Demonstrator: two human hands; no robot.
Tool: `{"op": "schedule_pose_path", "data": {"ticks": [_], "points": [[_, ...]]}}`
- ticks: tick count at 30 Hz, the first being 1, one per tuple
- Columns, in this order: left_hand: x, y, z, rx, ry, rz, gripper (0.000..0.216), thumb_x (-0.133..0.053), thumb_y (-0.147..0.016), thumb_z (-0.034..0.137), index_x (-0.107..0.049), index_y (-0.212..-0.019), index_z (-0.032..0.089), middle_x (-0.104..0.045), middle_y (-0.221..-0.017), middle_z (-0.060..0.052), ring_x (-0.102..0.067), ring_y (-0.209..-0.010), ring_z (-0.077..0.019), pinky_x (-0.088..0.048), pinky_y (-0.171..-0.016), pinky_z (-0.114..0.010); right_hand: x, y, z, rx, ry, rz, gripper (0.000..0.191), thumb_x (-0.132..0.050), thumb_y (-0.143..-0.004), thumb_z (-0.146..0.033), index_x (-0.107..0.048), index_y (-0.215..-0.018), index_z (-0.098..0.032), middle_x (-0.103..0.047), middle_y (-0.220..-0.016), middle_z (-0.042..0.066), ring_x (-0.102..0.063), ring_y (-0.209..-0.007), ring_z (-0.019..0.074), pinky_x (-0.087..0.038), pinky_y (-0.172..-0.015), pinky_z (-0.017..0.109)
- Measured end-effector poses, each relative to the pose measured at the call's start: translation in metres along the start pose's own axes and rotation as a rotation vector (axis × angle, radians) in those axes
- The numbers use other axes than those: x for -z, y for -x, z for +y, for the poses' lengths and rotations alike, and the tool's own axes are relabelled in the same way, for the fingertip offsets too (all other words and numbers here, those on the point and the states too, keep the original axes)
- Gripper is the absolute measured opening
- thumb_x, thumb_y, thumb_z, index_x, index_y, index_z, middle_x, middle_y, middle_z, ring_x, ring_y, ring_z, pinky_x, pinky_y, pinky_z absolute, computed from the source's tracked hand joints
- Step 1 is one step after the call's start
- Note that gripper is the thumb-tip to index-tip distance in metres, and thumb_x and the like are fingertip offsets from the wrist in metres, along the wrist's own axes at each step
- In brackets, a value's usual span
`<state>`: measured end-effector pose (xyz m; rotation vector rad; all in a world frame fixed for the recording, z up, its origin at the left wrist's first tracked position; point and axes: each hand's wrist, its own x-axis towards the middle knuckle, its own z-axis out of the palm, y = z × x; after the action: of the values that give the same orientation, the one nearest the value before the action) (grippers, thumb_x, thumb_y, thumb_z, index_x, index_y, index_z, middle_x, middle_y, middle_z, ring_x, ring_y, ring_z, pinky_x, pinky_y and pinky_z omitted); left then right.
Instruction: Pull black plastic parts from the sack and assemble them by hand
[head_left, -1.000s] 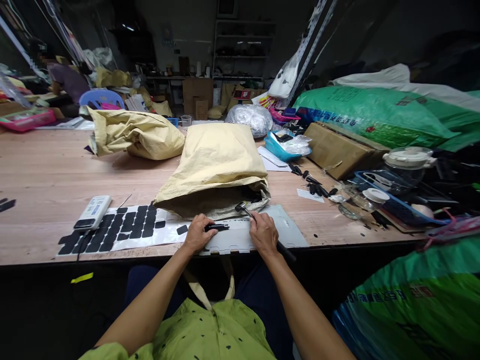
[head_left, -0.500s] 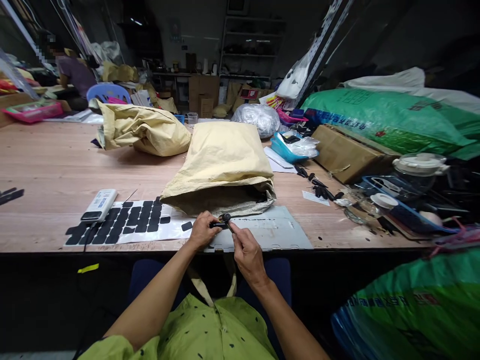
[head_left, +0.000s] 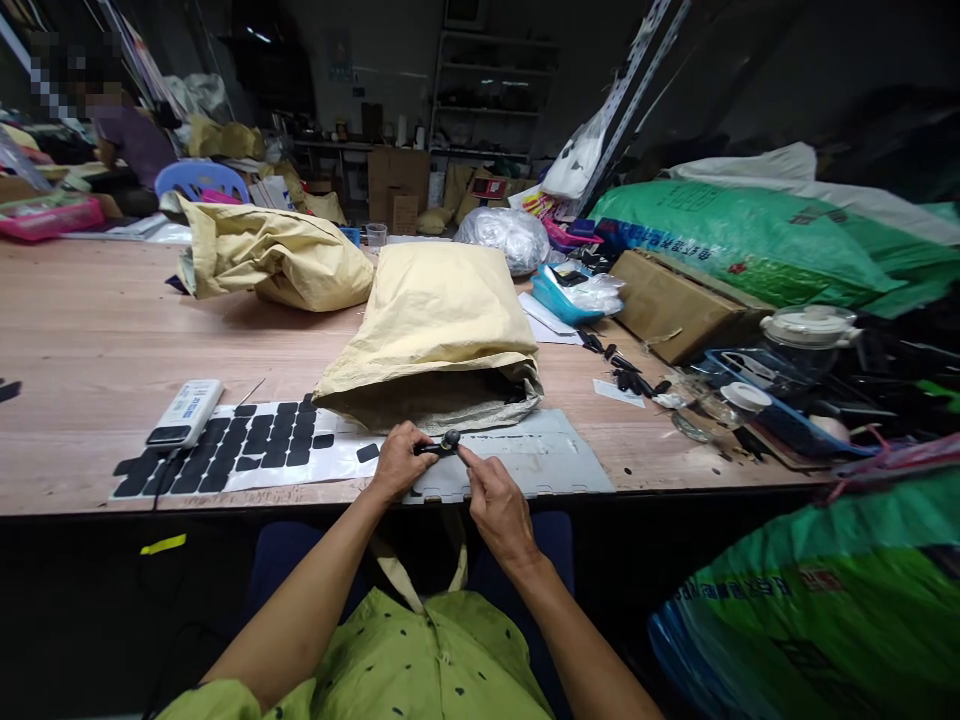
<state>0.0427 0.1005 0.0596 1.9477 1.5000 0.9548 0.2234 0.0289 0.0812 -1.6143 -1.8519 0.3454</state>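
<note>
While the left hand (head_left: pixel 399 462) pinches a small black part (head_left: pixel 429 449) at the lower centre of the frame, just above the grey plate (head_left: pixel 547 462) at the table's near edge, the right hand (head_left: pixel 496 505) closes its fingers round a dark tool handle whose round head (head_left: pixel 451 438) sits against the part's right end. Both grips are closed on their objects. The step in hand looks like fitting or pressing at that end of the part. The next move likely calls for a steady left-hand hold and short, controlled strokes. A sheet of black pads (head_left: pixel 247 450) lies at lower left, an open yellow sack (head_left: pixel 439 330) just behind.
</note>
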Motion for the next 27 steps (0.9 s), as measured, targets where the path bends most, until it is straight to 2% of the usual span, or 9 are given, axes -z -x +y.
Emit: {"op": "schedule_pose_path", "data": {"ticks": [5,9,12,18,20,23,27], "points": [[0.0,0.0,0.001,0.008,0.003,-0.016,0.014,-0.076,-0.07,0.014,-0.073,-0.083,0.018,-0.058,-0.08,0.0,-0.055,-0.081,-0.0175,-0.044,-0.075,-0.031,0.006,-0.018,0.012,-0.036,0.063,0.104,0.042,-0.039,-0.097,-0.024,-0.06,-0.133,-0.027,-0.062,-0.095,0.004,-0.058,-0.084,0.016,-0.043,-0.072,0.025],[0.0,0.0,0.0,0.004,0.0,-0.006,0.014,-0.075,-0.07,0.013,-0.072,-0.082,0.019,-0.058,-0.08,-0.001,-0.055,-0.082,-0.0179,-0.044,-0.076,-0.031,0.005,-0.044,0.037,-0.087,0.252,0.162,0.041,-0.044,-0.094,-0.021,-0.064,-0.129,-0.029,-0.062,-0.092,0.004,-0.052,-0.077,0.0148,-0.035,-0.066,0.026],[0.001,0.001,0.002,0.01,-0.016,-0.01,0.014,-0.074,-0.07,0.014,-0.071,-0.082,0.019,-0.059,-0.081,-0.001,-0.054,-0.083,-0.0186,-0.044,-0.077,-0.032,-0.002,-0.058,0.055,-0.059,0.38,0.171,0.038,-0.045,-0.093,-0.017,-0.069,-0.12,-0.027,-0.06,-0.086,0.005,-0.046,-0.077,0.0161,-0.03,-0.068,0.028],[0.006,0.004,0.007,-0.018,-0.044,-0.069,0.016,-0.074,-0.069,0.016,-0.069,-0.084,0.021,-0.062,-0.085,-0.001,-0.053,-0.084,-0.0202,-0.043,-0.078,-0.033,-0.013,-0.06,0.068,-0.06,0.451,0.186,0.035,-0.049,-0.093,-0.019,-0.069,-0.12,-0.03,-0.059,-0.09,0.006,-0.041,-0.08,0.0176,-0.026,-0.069,0.031],[0.01,0.007,0.009,-0.078,-0.054,-0.117,0.017,-0.078,-0.067,0.02,-0.071,-0.082,0.022,-0.064,-0.092,-0.002,-0.054,-0.088,-0.0214,-0.043,-0.083,-0.036,-0.012,-0.059,0.067,-0.065,0.448,0.176,0.035,-0.05,-0.092,-0.019,-0.068,-0.121,-0.03,-0.059,-0.091,0.006,-0.041,-0.081,0.0176,-0.026,-0.07,0.031],[0.016,0.02,0.01,-0.2,-0.076,-0.215,0.019,-0.083,-0.063,0.023,-0.073,-0.079,0.024,-0.063,-0.117,-0.004,-0.053,-0.108,-0.0271,-0.04,-0.097,-0.043,-0.01,-0.059,0.064,-0.078,0.446,0.159,0.035,-0.05,-0.092,-0.019,-0.067,-0.121,-0.031,-0.059,-0.091,0.005,-0.042,-0.081,0.0175,-0.026,-0.07,0.03],[0.023,0.049,0.012,-0.306,-0.129,-0.374,0.024,-0.087,-0.058,0.026,-0.075,-0.079,0.026,-0.044,-0.15,-0.005,-0.036,-0.136,-0.0377,-0.028,-0.112,-0.055,-0.009,-0.059,0.062,-0.092,0.449,0.159,0.035,-0.051,-0.092,-0.02,-0.067,-0.122,-0.03,-0.06,-0.092,0.005,-0.043,-0.082,0.0178,-0.026,-0.07,0.03]]}}
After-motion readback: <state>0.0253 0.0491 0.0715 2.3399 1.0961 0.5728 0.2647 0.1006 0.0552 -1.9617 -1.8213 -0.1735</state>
